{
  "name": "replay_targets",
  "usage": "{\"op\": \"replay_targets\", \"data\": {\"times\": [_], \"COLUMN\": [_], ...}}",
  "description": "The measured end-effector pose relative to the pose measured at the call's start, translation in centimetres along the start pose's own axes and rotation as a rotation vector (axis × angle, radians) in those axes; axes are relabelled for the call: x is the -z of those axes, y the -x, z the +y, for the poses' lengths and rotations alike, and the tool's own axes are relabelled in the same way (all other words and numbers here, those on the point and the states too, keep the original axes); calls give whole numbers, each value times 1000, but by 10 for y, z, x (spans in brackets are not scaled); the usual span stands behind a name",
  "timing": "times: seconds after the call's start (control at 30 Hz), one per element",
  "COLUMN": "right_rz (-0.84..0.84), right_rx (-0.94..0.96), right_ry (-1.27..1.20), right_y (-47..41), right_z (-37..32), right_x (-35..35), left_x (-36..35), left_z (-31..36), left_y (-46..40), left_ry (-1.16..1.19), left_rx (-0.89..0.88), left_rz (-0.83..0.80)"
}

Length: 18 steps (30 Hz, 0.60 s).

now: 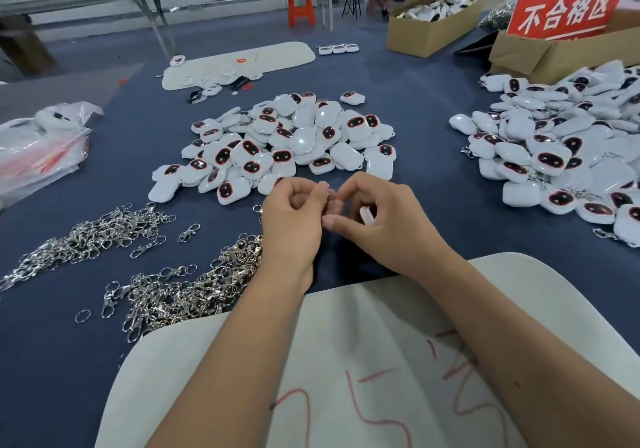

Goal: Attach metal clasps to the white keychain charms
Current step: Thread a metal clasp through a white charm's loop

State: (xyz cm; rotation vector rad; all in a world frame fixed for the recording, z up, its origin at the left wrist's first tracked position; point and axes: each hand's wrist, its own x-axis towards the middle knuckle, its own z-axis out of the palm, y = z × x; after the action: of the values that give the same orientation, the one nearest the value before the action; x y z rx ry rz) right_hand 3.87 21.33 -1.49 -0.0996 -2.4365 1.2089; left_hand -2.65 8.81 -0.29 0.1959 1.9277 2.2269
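Observation:
My left hand and my right hand meet fingertip to fingertip above the blue table, just in front of a pile of white charms with dark red-rimmed faces. Between the fingertips sits a small metal piece, pinched from both sides. A white charm is tucked under my right hand's curled fingers, mostly hidden. Loose metal clasps lie heaped at the left of my left wrist, with a second heap of clasps farther left.
A second pile of charms with clasps spreads at the right. Cardboard boxes and a red sign stand at the back right. A plastic bag lies at the left, a white board under my forearms, another white board at the back.

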Motion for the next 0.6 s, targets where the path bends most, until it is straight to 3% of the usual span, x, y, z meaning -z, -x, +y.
{"op": "replay_targets", "data": {"times": [0.13, 0.5, 0.6], "right_rz": [104, 122, 160], "right_rx": [2, -60, -194], "right_ry": [-21, -330, -645], "right_y": [-1, -6, -8], "right_z": [4, 14, 10], "right_x": [0, 8, 11], "left_x": [-2, -5, -6], "left_z": [-3, -9, -12], "left_y": [1, 0, 1], "left_ry": [-8, -65, -222], "left_rx": [-110, -197, -253], "left_rz": [-21, -114, -194]}}
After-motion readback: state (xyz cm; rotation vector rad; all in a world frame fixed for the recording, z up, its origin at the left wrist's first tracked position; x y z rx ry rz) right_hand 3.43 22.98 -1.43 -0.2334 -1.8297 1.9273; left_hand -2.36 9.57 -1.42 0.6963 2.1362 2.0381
